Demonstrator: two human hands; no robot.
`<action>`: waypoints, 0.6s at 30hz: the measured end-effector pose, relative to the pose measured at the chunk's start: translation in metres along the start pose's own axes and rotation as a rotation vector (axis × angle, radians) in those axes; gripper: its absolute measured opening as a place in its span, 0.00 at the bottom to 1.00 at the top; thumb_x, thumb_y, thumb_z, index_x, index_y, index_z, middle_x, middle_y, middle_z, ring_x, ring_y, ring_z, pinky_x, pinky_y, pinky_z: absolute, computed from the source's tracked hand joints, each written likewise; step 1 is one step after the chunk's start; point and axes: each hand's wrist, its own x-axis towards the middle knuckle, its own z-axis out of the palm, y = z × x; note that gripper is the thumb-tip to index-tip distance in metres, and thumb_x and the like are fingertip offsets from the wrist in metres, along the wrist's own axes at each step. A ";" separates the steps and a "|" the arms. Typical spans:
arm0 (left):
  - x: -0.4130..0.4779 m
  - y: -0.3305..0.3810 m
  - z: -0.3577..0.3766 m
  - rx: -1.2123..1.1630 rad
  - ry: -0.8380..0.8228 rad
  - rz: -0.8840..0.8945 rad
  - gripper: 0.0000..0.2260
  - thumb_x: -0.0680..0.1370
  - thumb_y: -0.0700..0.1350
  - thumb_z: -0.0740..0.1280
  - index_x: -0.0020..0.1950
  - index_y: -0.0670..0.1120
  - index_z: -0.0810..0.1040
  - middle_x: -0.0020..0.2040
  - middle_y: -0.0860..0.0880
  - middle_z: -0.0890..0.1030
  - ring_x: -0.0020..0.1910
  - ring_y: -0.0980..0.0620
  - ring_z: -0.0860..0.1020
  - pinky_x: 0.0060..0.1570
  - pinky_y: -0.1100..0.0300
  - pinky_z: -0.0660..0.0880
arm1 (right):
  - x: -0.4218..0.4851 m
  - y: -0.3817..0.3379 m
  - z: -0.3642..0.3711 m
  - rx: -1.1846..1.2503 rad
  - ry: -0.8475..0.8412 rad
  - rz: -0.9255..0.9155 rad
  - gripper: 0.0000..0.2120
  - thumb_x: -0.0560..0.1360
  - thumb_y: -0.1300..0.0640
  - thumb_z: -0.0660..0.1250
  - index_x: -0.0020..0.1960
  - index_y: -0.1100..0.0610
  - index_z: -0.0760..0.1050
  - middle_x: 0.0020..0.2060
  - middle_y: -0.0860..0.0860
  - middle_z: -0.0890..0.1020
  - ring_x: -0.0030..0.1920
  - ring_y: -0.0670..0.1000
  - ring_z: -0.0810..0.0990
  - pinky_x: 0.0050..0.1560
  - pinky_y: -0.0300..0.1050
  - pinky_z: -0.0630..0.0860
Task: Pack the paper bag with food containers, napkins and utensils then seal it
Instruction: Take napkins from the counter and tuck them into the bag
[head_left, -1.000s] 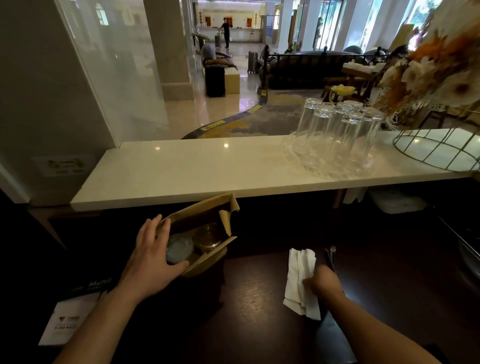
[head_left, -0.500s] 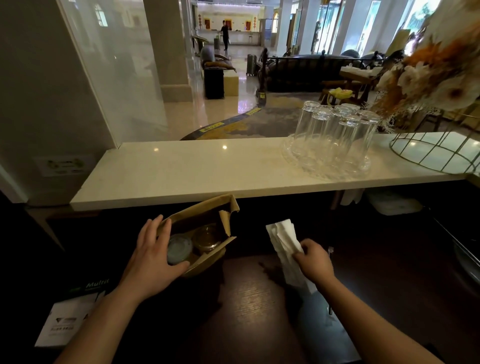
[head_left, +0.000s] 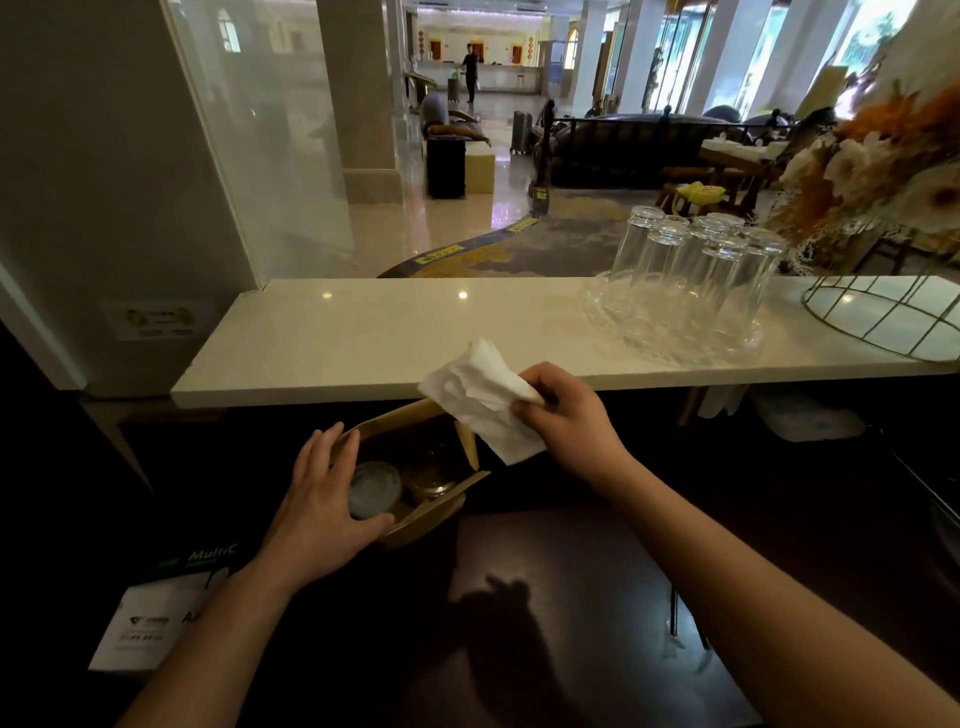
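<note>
Above open brown paper bag (head_left: 415, 470): right hand (head_left: 569, 421) pinching crumpled white napkins (head_left: 483, 397), lifted from dark counter; left hand (head_left: 324, 506) clasps bag rim; insertion likely next.

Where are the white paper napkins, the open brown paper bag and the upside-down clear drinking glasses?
White paper napkins (head_left: 480, 397): head view, on the crumpled middle of the bunch.
Open brown paper bag (head_left: 434, 514): head view, on its near rim.
Upside-down clear drinking glasses (head_left: 719, 280): head view, on the side of a front glass.
</note>
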 end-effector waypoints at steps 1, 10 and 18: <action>0.001 -0.001 0.000 -0.006 0.003 0.002 0.49 0.69 0.61 0.73 0.79 0.49 0.47 0.80 0.51 0.42 0.77 0.52 0.37 0.73 0.47 0.51 | 0.005 -0.007 0.005 0.029 -0.025 -0.023 0.06 0.73 0.62 0.67 0.45 0.50 0.76 0.39 0.45 0.80 0.41 0.45 0.79 0.41 0.44 0.75; 0.004 -0.006 -0.001 -0.107 0.020 0.029 0.51 0.63 0.63 0.73 0.78 0.50 0.51 0.79 0.48 0.49 0.77 0.47 0.44 0.73 0.47 0.56 | 0.042 -0.035 0.073 0.163 -0.344 -0.084 0.07 0.72 0.65 0.70 0.48 0.56 0.77 0.41 0.49 0.80 0.44 0.48 0.78 0.48 0.49 0.76; 0.001 -0.013 -0.006 -0.160 0.029 -0.021 0.57 0.57 0.71 0.69 0.78 0.49 0.50 0.79 0.54 0.45 0.77 0.52 0.42 0.74 0.46 0.55 | 0.060 -0.010 0.096 -0.518 -0.843 -0.121 0.09 0.73 0.60 0.66 0.53 0.55 0.78 0.47 0.48 0.79 0.47 0.51 0.77 0.44 0.44 0.69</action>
